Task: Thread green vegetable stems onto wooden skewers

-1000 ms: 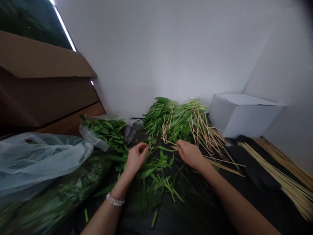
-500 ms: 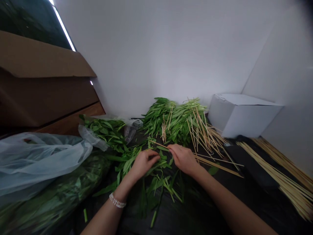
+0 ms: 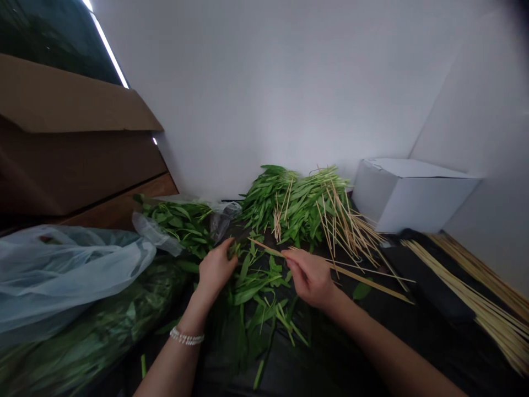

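My left hand is pinched on a bunch of green leafy stems at the left edge of the loose greens on the black sheet. To its right, my right hand is closed round a thin bamboo skewer whose tip points left and up towards the left hand. Behind both hands lies a heap of skewered greens with many stick ends fanning out to the right.
A clear plastic bag lies over more greens at the left, with another bag of greens behind it. Brown cardboard boxes stand at the left, a white box at the right. Bundles of bare skewers lie along the right wall.
My left hand moved left and back from beside the right hand to the edge of the loose greens and gripped stems there. My right hand stayed put with the skewer.
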A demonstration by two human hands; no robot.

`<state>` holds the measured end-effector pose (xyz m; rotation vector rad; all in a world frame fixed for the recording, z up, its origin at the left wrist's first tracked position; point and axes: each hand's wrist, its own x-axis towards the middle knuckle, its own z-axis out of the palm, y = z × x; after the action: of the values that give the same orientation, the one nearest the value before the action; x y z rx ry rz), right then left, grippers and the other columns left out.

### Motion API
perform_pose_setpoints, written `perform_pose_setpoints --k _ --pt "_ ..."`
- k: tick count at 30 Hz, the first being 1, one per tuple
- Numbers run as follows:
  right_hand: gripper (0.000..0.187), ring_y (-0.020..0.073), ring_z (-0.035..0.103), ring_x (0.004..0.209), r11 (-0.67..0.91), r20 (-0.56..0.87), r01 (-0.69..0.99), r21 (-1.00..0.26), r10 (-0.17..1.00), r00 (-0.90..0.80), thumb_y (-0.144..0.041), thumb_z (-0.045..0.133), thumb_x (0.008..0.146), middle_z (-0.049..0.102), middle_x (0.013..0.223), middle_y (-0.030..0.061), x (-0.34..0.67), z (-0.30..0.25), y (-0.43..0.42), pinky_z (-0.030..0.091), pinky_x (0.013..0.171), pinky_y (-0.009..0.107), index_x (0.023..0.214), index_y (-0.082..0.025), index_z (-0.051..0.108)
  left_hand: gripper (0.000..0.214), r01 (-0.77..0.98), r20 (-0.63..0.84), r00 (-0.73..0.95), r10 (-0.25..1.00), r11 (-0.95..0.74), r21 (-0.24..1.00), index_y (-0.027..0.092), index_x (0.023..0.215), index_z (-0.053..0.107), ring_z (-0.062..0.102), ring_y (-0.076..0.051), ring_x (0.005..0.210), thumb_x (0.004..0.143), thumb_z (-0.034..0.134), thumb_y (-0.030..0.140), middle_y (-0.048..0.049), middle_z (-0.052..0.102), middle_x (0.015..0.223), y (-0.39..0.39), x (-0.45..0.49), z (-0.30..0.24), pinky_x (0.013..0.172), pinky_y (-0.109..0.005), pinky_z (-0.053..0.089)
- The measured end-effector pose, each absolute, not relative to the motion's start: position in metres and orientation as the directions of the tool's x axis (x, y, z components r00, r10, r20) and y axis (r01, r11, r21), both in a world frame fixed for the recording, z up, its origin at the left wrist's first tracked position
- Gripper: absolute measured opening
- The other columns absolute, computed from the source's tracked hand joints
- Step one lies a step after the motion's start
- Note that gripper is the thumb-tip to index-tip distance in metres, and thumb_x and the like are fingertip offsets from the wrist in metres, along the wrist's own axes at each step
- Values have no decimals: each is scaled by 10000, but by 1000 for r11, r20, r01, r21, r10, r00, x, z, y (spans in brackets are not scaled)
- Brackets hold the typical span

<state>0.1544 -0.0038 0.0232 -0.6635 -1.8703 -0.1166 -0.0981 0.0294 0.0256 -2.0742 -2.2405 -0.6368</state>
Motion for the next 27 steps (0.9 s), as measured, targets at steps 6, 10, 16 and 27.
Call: perform_pose_setpoints --k 6,10,16,27 --pt "290 192 688 836 815 868 557 -159 384 -314 -158 452 925 720 922 79 156 18 2 546 753 324 1175 -204 593 478 876 556 -70 828 -216 432 230 1293 566 664 -240 932 826 588 328 -75 698 1126 28 -88 34 811 -318 506" --pt "270 186 670 757 743 833 663 -88 420 -360 -158 440 935 705 845 91 161 17 10 517 707 305 1140 -158 616 416 686 432 145 890 -405 604 188 1183 654 671 -179 741 868 540 435 -68 732 1035 24 -79 34 712 -267 516" --pt "265 178 647 749 648 778 761 -21 489 -395 -157 413 944 689 817 82 168 16 18 466 695 284 1103 -138 624 397 670 447 30 894 -350 655 172 1064 709 666 -185 716 901 482 452 -58 749 917 25 -79 33 693 -274 506" --pt "219 180 610 813 315 333 944 -99 904 -267 -149 384 948 650 920 66 163 12 23 363 637 260 981 -187 597 154 823 216 424 879 -474 314 240 887 728 625 -213 874 816 632 336 -24 735 884 17 -60 22 765 -290 448"
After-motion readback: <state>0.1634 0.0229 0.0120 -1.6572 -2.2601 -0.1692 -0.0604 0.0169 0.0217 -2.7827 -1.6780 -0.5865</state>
